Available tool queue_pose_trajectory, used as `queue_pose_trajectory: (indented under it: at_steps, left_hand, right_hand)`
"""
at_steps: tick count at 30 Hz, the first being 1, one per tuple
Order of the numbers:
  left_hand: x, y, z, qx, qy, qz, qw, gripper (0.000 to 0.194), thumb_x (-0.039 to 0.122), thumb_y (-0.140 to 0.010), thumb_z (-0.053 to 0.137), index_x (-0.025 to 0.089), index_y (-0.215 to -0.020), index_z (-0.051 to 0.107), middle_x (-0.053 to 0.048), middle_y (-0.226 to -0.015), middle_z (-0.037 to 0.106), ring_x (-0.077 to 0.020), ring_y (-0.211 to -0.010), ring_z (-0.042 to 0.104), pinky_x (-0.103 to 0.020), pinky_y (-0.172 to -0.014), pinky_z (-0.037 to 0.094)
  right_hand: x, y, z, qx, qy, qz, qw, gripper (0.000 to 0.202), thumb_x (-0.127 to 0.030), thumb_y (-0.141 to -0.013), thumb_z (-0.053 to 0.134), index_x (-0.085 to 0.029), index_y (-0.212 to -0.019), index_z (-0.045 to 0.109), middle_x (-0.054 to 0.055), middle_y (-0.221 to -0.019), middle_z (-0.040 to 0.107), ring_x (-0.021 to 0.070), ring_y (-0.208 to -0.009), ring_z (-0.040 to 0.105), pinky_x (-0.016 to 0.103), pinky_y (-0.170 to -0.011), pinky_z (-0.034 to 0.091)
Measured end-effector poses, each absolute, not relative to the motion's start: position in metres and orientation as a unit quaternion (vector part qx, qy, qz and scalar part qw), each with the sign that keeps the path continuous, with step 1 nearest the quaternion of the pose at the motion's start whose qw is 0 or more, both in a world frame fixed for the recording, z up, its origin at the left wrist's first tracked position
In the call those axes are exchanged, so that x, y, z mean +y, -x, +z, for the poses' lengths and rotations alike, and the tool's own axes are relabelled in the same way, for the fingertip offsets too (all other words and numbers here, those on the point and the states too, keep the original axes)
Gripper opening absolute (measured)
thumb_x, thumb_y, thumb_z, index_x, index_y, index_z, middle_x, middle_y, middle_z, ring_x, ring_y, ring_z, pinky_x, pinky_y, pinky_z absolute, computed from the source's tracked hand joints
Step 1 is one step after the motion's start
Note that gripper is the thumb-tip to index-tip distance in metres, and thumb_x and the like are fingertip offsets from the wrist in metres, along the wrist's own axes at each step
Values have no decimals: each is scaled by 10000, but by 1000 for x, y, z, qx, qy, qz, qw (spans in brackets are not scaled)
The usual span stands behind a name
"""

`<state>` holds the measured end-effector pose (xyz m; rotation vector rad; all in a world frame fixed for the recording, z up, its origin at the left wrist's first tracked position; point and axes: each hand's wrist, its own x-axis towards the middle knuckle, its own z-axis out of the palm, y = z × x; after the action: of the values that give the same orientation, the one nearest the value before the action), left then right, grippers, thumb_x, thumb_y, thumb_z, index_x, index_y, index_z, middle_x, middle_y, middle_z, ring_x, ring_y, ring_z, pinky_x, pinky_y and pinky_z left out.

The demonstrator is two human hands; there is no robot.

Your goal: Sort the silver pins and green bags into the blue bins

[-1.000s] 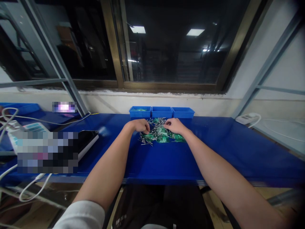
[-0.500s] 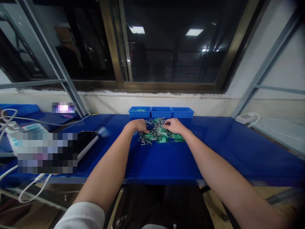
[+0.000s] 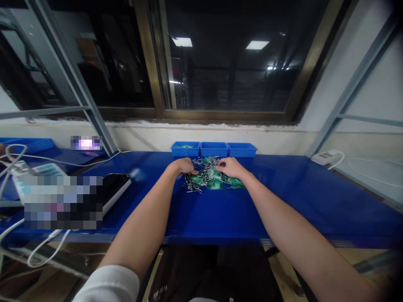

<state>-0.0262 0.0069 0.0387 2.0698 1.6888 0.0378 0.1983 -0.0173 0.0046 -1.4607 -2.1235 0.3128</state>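
Note:
A loose pile of thin metal pins (image 3: 208, 173), which look like rivets, lies on the blue table (image 3: 208, 214). Green translucent plastic pieces (image 3: 215, 183) are mixed in with them. At the pile's left side is my left hand (image 3: 185, 166), its fingers curled down and its thumb pointing into the pins. My right hand (image 3: 229, 167) rests over the right side, thumb and fingers drawn together in a pinch. Whatever either hand grips is too small or hidden to make out.
Behind the pile stand three blue bins: the left bin (image 3: 185, 153) contains some green pieces, beside the middle bin (image 3: 214, 153) and right bin (image 3: 242, 154). A dark device (image 3: 117, 188) and white cables (image 3: 47, 265) lie left. A white power strip (image 3: 327, 157) sits far right.
The camera view has shifted very slightly. Both hands stay at the same places on the pile, with hardly any visible finger movement.

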Motion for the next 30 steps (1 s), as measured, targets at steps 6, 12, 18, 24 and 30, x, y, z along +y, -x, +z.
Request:
queue_pose_trajectory:
  at_steps: [6, 12, 18, 24, 30]
  left_hand:
    - [7, 25, 41, 598, -773, 123, 172, 283, 375, -740, 529, 118, -673, 627, -93, -666, 621, -216, -682, 568, -276, -598, 391]
    - [8, 9, 38, 593, -777, 204, 56, 294, 335, -826, 423, 116, -861, 615, -150, -875, 634, -263, -870, 580, -307, -727, 407]
    - [-1, -12, 29, 455, -802, 385, 23, 198, 258, -857, 395, 140, -854, 554, -94, -865, 607, -188, -820, 543, -279, -752, 401]
    - [-9, -20, 26, 387, -811, 435, 64, 204, 285, -865, 405, 146, -878, 555, -73, -913, 603, -170, -868, 531, -278, -814, 396]
    - [0, -14, 21, 388, -784, 462, 144, 320, 230, -822, 435, 146, -1115, 532, -88, -1137, 571, -200, -1029, 514, -328, -897, 397]
  right_hand:
    - [-17, -198, 4, -785, 538, 113, 286, 174, -330, -733, 591, -191, -756, 694, 47, -749, 692, 162, -690, 618, 265, -647, 433]
    - [-18, -196, 4, -778, 541, 103, 303, 214, -360, -756, 569, -184, -796, 686, 55, -767, 685, 163, -708, 607, 267, -654, 432]
    - [-18, -191, 4, -725, 523, 127, 430, 550, -432, -691, 637, -153, -1156, 548, 120, -1025, 639, 166, -792, 591, 296, -713, 448]
    - [-14, -192, 5, -739, 469, 146, 461, 240, -301, -720, 597, -133, -871, 677, 46, -754, 681, 172, -689, 601, 288, -670, 456]
    - [-19, -195, 10, -702, 459, 12, 544, 266, -94, -672, 511, -187, -832, 702, 49, -982, 674, 195, -933, 602, 314, -846, 447]
